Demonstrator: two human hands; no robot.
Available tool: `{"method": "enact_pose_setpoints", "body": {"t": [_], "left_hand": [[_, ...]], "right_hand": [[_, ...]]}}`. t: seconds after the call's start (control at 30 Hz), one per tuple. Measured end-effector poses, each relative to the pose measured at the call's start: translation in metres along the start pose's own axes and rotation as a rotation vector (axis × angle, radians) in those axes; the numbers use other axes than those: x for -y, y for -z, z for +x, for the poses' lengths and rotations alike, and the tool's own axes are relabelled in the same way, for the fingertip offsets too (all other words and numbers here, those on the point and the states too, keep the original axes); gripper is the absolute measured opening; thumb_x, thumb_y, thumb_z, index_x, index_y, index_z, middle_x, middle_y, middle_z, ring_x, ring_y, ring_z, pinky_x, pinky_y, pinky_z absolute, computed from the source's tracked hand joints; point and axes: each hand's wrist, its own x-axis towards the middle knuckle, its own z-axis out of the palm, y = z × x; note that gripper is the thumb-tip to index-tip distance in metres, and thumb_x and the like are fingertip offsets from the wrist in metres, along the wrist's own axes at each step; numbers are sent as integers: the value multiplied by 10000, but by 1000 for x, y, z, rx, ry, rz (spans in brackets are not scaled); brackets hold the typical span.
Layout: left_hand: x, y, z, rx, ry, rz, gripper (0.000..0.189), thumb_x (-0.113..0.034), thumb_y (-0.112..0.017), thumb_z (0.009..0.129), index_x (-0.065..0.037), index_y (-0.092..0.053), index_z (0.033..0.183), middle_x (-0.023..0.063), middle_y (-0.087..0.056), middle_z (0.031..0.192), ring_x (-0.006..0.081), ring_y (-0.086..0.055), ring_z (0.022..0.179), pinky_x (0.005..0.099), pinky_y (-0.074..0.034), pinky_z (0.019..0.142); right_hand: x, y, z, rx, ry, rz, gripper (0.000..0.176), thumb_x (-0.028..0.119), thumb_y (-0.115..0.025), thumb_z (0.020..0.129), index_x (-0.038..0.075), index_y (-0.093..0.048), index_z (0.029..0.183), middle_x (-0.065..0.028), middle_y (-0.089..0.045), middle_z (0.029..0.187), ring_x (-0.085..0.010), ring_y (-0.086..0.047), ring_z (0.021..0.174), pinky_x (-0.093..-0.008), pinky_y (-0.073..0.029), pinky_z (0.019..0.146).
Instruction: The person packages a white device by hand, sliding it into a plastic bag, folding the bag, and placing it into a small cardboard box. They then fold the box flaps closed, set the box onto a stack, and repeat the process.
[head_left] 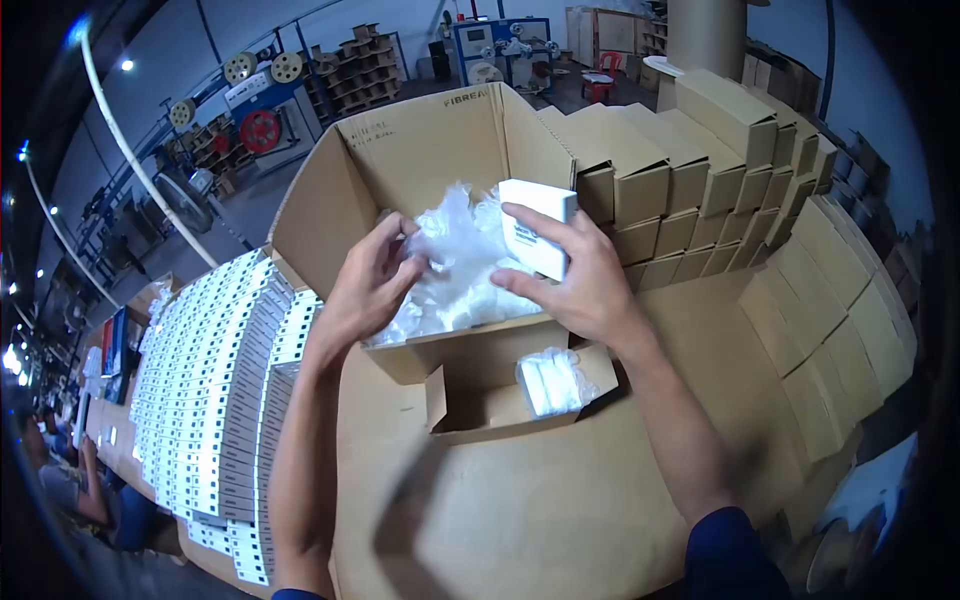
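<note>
My right hand (pixel 590 285) grips a small white box (pixel 535 228) with dark print on its side, thumb below and fingers along the right edge. My left hand (pixel 372 280) is curled, its fingertips at a crumpled clear plastic bag (pixel 455 235) that seems pinched there. Both hands are over a large open cardboard carton (pixel 425 150) with more clear plastic bags (pixel 440 308) inside. In front of the carton sits a small open cardboard box (pixel 475 410), its flaps spread. At its right end lies a plastic-wrapped white bundle (pixel 553 383).
Stacked white boxes (pixel 200 390) line the table's left side. Folded brown cartons (pixel 690 170) are piled at the back right, with more (pixel 835 330) along the right edge. Machines (pixel 265 100) and a red stool (pixel 600 85) stand behind. Another person (pixel 85 490) sits at far left.
</note>
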Motion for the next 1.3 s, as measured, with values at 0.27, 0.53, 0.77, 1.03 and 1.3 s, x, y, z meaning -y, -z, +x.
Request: {"method": "enact_pose_setpoints", "body": {"t": [0.27, 0.53, 0.77, 1.03, 1.3], "left_hand": [[-59, -35, -106, -133, 26, -254, 163, -70, -595, 1027, 19, -561, 1160, 16, -622, 960, 76, -586, 832, 239, -495, 720], [-57, -80, -202, -580, 221, -547, 228, -235, -601, 1064, -20, -661, 1019, -34, -626, 871, 31, -535, 784, 209, -446, 684], [-61, -131, -260, -858, 260, -713, 219, -219, -567, 1081, -7, -621, 1070, -8, -623, 889, 43, -543, 787, 216, -458, 683], [-54, -188, -335, -854, 407, -798, 191, -167, -594, 1056, 4, -608, 1141, 36, -657, 1000, 84, -613, 883, 243, -514, 762], [-68, -153, -343, -356, 529, -679, 228, -141, -656, 1016, 29, -640, 1169, 16, -663, 957, 67, -582, 866, 217, -459, 757]], "right_hand": [[41, -12, -61, 339, -203, 436, 629, 431, -902, 775, -40, -717, 1148, -108, -702, 983, -166, -661, 965, -337, -530, 900], [92, -32, -173, -9, -454, 809, 150, 125, -708, 987, -24, -701, 986, -6, -636, 876, -64, -576, 776, -228, -499, 693], [121, -36, -234, -123, -496, 875, 338, 257, -800, 922, -4, -683, 1103, -31, -605, 1081, -100, -585, 984, -273, -491, 881], [139, -65, -298, -115, -739, 625, 264, 252, -779, 938, 9, -766, 1038, -110, -627, 1167, -182, -586, 1061, -315, -477, 915], [118, -58, -306, 70, -404, 502, 214, 191, -797, 909, -17, -759, 942, -156, -631, 1117, -258, -608, 1027, -356, -493, 905]]}}
